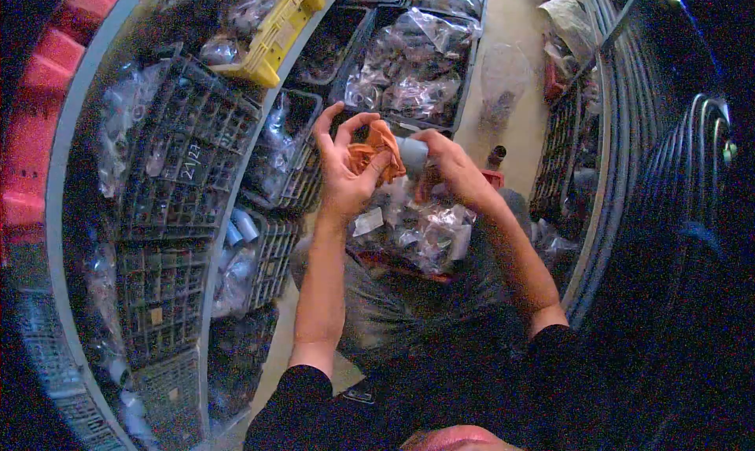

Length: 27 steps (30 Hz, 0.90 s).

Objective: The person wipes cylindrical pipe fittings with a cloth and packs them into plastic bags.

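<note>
My left hand (343,172) is closed around a crumpled orange cloth (381,149), its upper fingers curled above it. In my right hand (454,170) is a grey plastic pipe fitting (413,154), gripped from the right. The cloth meets the left end of the fitting, and that end is hidden. Beneath both hands, several clear plastic bags (429,231) of parts lie in a red crate (491,179) between my knees.
Black crates (185,148) with bagged parts line the left shelf, beside a yellow bin (275,38). More bags fill a dark crate (413,58) ahead. A dark short tube (497,155) stands on the floor (507,81). Long grey pipes (629,97) run along the right.
</note>
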Each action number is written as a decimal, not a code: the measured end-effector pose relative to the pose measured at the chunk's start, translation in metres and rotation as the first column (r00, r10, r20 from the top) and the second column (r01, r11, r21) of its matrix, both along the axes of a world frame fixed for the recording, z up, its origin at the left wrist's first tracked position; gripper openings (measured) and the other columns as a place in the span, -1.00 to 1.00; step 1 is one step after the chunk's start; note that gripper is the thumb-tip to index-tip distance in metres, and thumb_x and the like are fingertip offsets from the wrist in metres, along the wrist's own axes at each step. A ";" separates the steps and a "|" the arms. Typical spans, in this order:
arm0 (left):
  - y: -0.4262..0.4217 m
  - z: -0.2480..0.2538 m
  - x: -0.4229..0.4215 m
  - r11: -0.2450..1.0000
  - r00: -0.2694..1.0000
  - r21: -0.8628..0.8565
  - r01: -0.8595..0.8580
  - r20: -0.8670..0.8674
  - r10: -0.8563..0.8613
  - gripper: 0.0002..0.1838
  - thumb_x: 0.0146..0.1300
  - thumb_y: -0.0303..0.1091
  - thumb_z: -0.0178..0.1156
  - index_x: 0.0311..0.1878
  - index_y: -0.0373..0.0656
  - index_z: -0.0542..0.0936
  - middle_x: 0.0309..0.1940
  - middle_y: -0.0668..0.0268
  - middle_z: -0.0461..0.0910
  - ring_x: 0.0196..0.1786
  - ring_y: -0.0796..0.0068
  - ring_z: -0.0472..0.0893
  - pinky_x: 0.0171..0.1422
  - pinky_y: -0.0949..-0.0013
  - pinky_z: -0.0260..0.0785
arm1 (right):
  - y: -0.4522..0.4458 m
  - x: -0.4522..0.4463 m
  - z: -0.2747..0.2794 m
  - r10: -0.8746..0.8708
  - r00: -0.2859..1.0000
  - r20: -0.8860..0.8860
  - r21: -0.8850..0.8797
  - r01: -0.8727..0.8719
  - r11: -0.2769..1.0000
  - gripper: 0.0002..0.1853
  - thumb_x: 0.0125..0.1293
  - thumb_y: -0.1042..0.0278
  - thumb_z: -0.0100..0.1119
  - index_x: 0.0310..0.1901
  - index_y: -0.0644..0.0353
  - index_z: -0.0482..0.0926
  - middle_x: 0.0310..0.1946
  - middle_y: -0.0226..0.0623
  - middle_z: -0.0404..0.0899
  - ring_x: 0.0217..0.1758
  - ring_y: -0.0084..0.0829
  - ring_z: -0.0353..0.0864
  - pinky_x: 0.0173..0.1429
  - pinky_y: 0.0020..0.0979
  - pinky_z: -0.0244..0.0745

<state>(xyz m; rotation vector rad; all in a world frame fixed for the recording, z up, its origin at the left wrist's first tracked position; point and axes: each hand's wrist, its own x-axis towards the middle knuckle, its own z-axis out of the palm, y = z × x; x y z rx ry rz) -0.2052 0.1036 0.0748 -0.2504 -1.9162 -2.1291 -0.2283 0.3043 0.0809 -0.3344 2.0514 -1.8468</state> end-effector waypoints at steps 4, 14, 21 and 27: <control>-0.004 -0.005 0.002 1.000 0.995 -0.012 0.007 0.102 -0.006 -0.06 0.24 -0.67 0.37 0.52 -0.03 -0.02 0.23 0.11 0.52 0.11 0.37 0.64 0.14 0.32 0.62 | -0.002 0.005 -0.023 0.145 0.726 -0.672 0.257 0.045 0.965 -0.50 0.33 0.45 0.31 0.29 0.11 0.46 0.11 0.05 0.53 0.15 -0.02 0.59 0.20 -0.16 0.60; -0.047 -0.022 -0.018 0.916 0.998 0.399 0.034 0.027 -0.049 -0.59 0.43 -0.48 0.24 0.30 -0.13 0.42 0.15 0.10 0.59 0.10 0.27 0.65 0.22 0.27 0.55 | -0.021 0.007 -0.055 -0.203 0.944 0.259 -0.509 0.312 0.802 -0.52 0.41 0.37 0.27 0.34 0.13 0.45 0.25 -0.19 0.50 0.26 -0.15 0.58 0.26 -0.20 0.60; 0.039 0.013 0.003 0.791 0.961 -0.611 0.024 -0.202 -0.186 -0.43 0.36 -0.62 0.04 0.45 -0.17 0.41 0.53 0.09 0.34 0.58 0.21 0.28 0.61 0.15 0.16 | -0.037 0.018 -0.119 -0.108 0.935 0.338 -0.705 0.328 0.629 -0.49 0.57 0.18 0.06 0.42 0.25 0.34 0.31 -0.16 0.46 0.36 -0.15 0.46 0.48 -0.20 0.35; 0.041 -0.011 -0.003 0.974 0.973 0.221 -0.051 0.229 -0.001 -0.56 0.47 -0.36 0.05 0.34 -0.36 0.49 0.29 0.15 0.60 0.29 0.31 0.57 0.41 0.28 0.38 | -0.046 0.038 -0.112 -0.427 0.823 -0.375 -0.300 0.328 0.896 -0.61 0.56 0.35 0.10 0.29 0.19 0.26 0.07 -0.13 0.54 0.14 -0.33 0.58 0.23 -0.33 0.50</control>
